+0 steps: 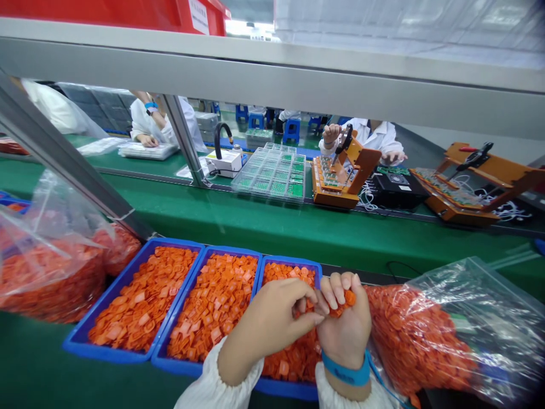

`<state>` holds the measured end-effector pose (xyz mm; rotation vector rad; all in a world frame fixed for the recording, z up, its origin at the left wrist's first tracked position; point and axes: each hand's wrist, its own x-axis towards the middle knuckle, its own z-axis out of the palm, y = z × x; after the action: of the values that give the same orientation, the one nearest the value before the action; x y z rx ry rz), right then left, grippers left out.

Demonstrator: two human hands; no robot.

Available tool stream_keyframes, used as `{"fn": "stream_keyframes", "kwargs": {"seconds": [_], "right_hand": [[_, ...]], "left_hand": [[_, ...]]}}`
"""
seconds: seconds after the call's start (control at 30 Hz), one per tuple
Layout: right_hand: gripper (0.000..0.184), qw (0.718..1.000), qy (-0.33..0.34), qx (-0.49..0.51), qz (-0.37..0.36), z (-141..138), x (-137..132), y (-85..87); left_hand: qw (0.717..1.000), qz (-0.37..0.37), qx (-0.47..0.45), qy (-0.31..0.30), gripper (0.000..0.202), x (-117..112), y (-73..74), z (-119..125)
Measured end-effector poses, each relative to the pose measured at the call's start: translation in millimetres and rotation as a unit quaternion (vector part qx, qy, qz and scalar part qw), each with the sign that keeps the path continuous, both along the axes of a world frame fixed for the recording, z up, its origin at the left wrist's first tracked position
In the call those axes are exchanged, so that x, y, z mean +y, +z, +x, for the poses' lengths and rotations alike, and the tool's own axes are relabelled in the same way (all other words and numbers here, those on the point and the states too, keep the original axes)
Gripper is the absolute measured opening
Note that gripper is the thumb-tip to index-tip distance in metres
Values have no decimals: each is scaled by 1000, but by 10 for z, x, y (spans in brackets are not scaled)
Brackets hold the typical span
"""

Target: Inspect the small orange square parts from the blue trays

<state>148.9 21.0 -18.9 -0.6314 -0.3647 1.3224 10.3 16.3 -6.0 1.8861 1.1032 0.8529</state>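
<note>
The person's two bare hands come together above the right one of three blue rectangular plastic trays, whose front rim [289,389] shows below them. The right hand [344,324], with a blue band [347,370] around its wrist, has its palm turned up and its fingers curled over a few small orange plastic pieces [349,298]. The left hand [272,318] reaches in from the side, thumb and forefinger close together at the fingers of the right hand; whether it pinches a piece, I cannot tell.

The middle tray [176,366] and the left tray [106,353] stand beside it on the green bench [29,363], and all three are filled with similar orange pieces. To the right lies a clear plastic bag [426,335] of such pieces, and another transparent bag [51,278] rests at the left. Farther back, a co-worker in white touches an orange fixture [366,170], near a clear compartment tray [272,173] with green boards.
</note>
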Motion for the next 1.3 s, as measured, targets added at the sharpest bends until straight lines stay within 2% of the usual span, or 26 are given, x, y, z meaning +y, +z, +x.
{"fn": "stream_keyframes", "kwargs": {"seconds": [0.2, 0.33, 0.4, 0.57, 0.8, 0.97, 1.2, 1.3], "right_hand": [[38, 996, 26, -81, 24, 9, 16, -16], [39, 979, 82, -182, 34, -7, -8, -94], [41, 969, 97, -222, 41, -16, -22, -142], [43, 946, 130, -292, 55, -15, -27, -226], [48, 922, 175, -341, 58, 29, 1, -199], [49, 916, 186, -352, 47, 53, -1, -211], [45, 917, 157, -363, 47, 133, 33, -255], [44, 914, 149, -373, 52, 155, 36, -271]], "left_hand": [[999, 12, -17, 26, 3, 7, -6, -47], [996, 42, -76, 2, 18, -27, 10, -34], [995, 47, -87, 14, 24, -32, 8, -18], [995, 74, -60, 41, 21, -8, -7, -25], [995, 81, -48, 23, 9, 27, -38, -84], [996, 75, -51, 7, 15, 22, -23, -106], [995, 62, -68, 47, 8, -13, -7, -120], [996, 57, -61, 34, 8, -7, -11, -114]]}}
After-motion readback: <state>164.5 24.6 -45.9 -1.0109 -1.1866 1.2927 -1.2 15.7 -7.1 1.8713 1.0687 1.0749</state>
